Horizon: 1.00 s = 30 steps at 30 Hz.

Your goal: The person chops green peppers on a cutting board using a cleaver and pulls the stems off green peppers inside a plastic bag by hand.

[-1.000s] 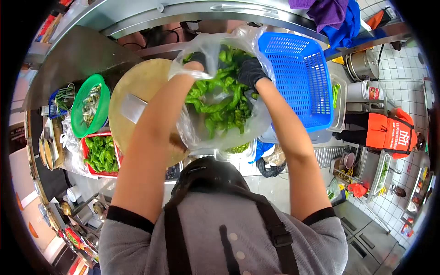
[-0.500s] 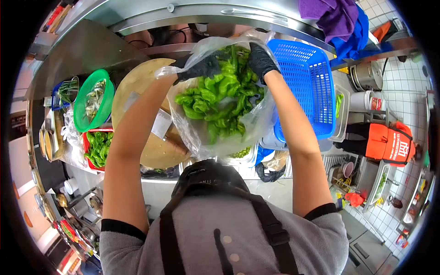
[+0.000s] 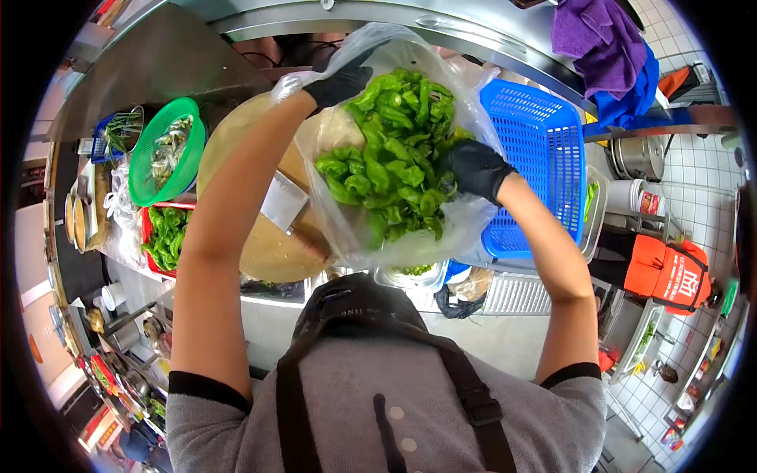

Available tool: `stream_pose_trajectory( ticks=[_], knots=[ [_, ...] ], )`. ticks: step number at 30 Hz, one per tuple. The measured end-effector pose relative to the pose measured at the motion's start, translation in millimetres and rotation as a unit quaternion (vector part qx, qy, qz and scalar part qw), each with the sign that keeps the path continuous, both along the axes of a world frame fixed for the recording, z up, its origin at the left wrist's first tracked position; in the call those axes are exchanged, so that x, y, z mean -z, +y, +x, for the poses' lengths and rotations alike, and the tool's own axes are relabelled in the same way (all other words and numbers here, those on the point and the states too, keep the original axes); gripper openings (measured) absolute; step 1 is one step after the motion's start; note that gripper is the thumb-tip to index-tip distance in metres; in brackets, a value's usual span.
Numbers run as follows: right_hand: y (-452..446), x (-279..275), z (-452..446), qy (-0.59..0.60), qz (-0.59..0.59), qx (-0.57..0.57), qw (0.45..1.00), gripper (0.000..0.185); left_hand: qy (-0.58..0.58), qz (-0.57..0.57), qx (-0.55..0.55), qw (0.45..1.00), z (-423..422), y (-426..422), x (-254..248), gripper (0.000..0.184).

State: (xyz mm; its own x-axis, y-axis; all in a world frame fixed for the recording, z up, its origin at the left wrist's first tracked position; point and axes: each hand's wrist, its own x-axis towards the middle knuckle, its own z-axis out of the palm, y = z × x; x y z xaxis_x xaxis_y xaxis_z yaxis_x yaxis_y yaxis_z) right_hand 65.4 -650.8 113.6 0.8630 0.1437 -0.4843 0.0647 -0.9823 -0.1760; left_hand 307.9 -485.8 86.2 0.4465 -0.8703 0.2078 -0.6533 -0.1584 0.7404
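Note:
A clear plastic bag (image 3: 378,244) spreads wide over the counter, full of green peppers (image 3: 394,158). My left hand (image 3: 343,83), in a black glove, grips the bag's upper left edge. Beside the peppers on the right is my gloved right hand (image 3: 477,169), inside the bag's opening; its fingertips are partly hidden at the peppers, so what it holds does not show clearly. Left of the bag, a cleaver (image 3: 282,202) lies on the round wooden chopping board (image 3: 236,229). Close on the right stands a blue plastic basket (image 3: 544,165).
At left are a green colander (image 3: 189,146) of small fish and a red basket (image 3: 147,236) of green peppers. Purple and blue cloths (image 3: 599,47) hang at upper right. A person in an orange vest (image 3: 666,272) is at far right.
My left hand has risen with the bag's edge. My right hand has moved from the bag's upper right rim down beside the peppers. The bag stands wider open.

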Motion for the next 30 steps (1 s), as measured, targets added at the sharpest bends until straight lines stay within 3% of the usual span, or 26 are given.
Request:
stream_pose_trajectory(
  ticks=[2, 4, 5, 8, 9, 10, 11, 12, 13, 15, 16, 18, 20, 21, 23, 24, 25, 27, 28, 30],
  knots=[
    [15.5, 0.2, 25.4, -0.076, 0.051, 0.097, 0.991, 0.034, -0.039, 0.015, -0.011, 0.999, 2.2, -4.3, 5.0, 0.054],
    [22.0, 53.3, 70.5, -0.199, 0.101, 0.153, 0.963, 0.03, -0.082, 0.005, -0.005, 0.997, 7.8, -9.6, 7.1, 0.055],
    [37.2, 45.2, 82.6, -0.217, 0.097, 0.186, 0.953, 0.026, -0.096, -0.015, 0.004, 0.995, 9.7, -11.1, 7.1, 0.055],
    [36.3, 97.5, 106.1, -0.2, 0.016, 0.17, 0.965, 0.025, -0.151, -0.075, 0.004, 0.986, -7.6, -5.7, -21.0, 0.053],
    [34.0, 95.2, 102.0, -0.216, 0.041, 0.192, 0.957, 0.022, -0.119, -0.074, 0.004, 0.99, -8.7, 0.6, -18.6, 0.048],
    [34.1, 83.4, 91.4, -0.251, 0.182, 0.244, 0.919, 0.021, -0.085, -0.075, 0.002, 0.994, -9.5, 7.6, -10.5, 0.044],
    [36.0, 61.6, 73.2, -0.278, 0.316, 0.291, 0.859, 0.022, -0.05, -0.077, 0.0, 0.996, -13.5, 13.3, -1.4, 0.042],
    [37.7, 40.2, 54.6, -0.299, 0.442, 0.33, 0.779, 0.025, 0.061, -0.1, 0.008, 0.993, -22.9, 19.4, 5.2, 0.04],
    [39.2, 21.1, 35.5, -0.286, 0.453, 0.35, 0.768, 0.032, 0.034, -0.053, -0.034, 0.997, -44.4, 29.0, -4.3, 0.038],
    [58.2, 5.1, 5.3, -0.305, 0.471, 0.373, 0.739, 0.041, 0.352, -0.067, -0.048, 0.932, -100.6, 51.6, -24.9, 0.026],
    [79.7, 5.0, -6.8, -0.334, 0.479, 0.376, 0.72, 0.04, 0.468, -0.081, -0.06, 0.878, -125.9, 59.9, -41.0, 0.032],
    [118.5, 16.5, -22.8, -0.395, 0.463, 0.382, 0.696, 0.04, 0.448, -0.016, -0.104, 0.888, -155.6, 77.3, -60.5, 0.032],
    [146.5, 18.7, -27.9, -0.416, 0.498, 0.37, 0.665, 0.038, 0.47, -0.088, -0.119, 0.87, -174.0, 97.9, -56.6, 0.03],
    [154.8, 14.7, -31.8, -0.415, 0.493, 0.355, 0.676, 0.036, 0.48, -0.124, -0.125, 0.859, -181.4, 108.5, -52.6, 0.029],
    [167.8, 4.4, -39.7, -0.411, 0.485, 0.322, 0.702, 0.033, 0.46, -0.171, -0.156, 0.857, -192.0, 133.4, -50.4, 0.036],
    [175.6, 3.4, -42.1, -0.395, 0.507, 0.34, 0.687, 0.032, 0.448, -0.194, -0.174, 0.855, -194.3, 148.7, -46.8, 0.039],
    [183.1, 3.0, -44.5, -0.38, 0.527, 0.359, 0.67, 0.031, 0.272, -0.157, -0.215, 0.925, -194.2, 166.7, -39.2, 0.039],
    [186.5, 12.1, -47.9, -0.394, 0.511, 0.391, 0.657, 0.027, 0.065, -0.13, -0.21, 0.967, -188.6, 202.4, -45.8, 0.038],
    [178.6, 14.6, -48.0, -0.409, 0.435, 0.38, 0.707, 0.024, -0.037, -0.118, -0.199, 0.972, -187.3, 216.6, -50.9, 0.038],
    [147.6, 19.4, -41.0, -0.426, 0.273, 0.352, 0.787, 0.018, -0.018, -0.1, -0.211, 0.972, -184.0, 240.5, -43.1, 0.037]
  ],
)
